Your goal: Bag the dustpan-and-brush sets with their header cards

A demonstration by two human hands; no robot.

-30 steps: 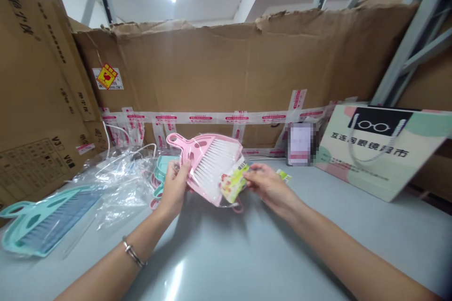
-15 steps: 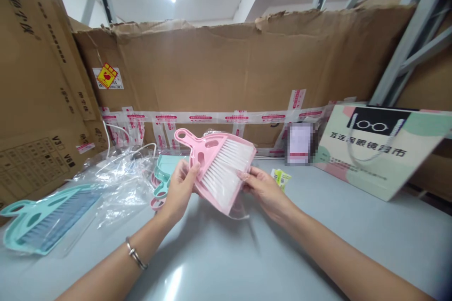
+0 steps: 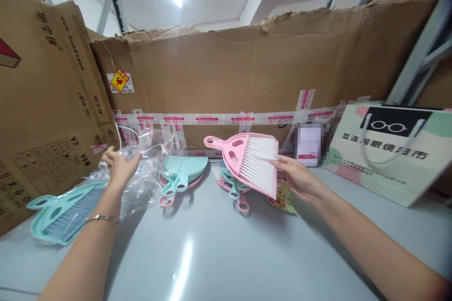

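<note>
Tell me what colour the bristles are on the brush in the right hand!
White bristles, on a pink brush; the head view shows them best.

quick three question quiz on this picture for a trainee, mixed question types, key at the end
1. True or false: the right hand holds the pink dustpan-and-brush set by its looped handle.

2. Which of these is the left hand nearest to?
A) the phone
B) the clear plastic
C) the printed carrier bag

3. Fill in: the teal dustpan with its brush lies to the person's ____ of the held set.

Key: 1. False, it grips the opposite end. 2. B. 3. left.
</note>
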